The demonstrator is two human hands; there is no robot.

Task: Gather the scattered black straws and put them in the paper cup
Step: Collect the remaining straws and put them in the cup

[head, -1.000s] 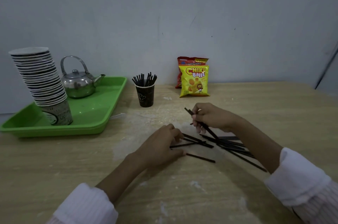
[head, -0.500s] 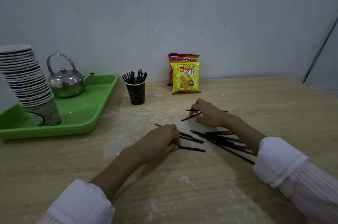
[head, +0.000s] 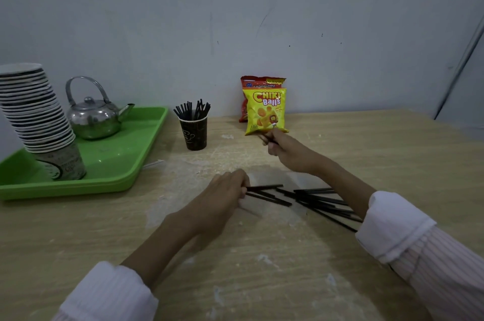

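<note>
Sleeves: we see white striped cuffs [head: 392, 221] nearest us, both arms reaching forward over the wooden surface [head: 262, 281].
Left hand: our left hand [head: 222, 195] lies knuckles-up on the surface, fingers curled over the near ends of a few straws, probably to pin and rake them together.
Loose straws: the scattered black straws [head: 314, 199] lie flat in a crossed heap between our hands and partly under the right forearm, well apart from the cup.
Right hand: our right hand [head: 285, 149] is raised farther out, fingers closed around straws whose dark ends poke out toward the snack bags; we judge it is carrying them cupward.
Paper cup: the dark paper cup [head: 194, 132] stands upright just beside the tray, already bristling with straws; its print is too small to read.
Tray: the green tray [head: 117, 163] keeps a steel kettle [head: 94, 119] and a leaning stack of cups [head: 36, 116] out of the way.
Snack bags: a yellow bag [head: 265, 111] reads "CHIKI Balls"; the red bag [head: 258, 82] behind reads "Kentang Goreng".
</note>
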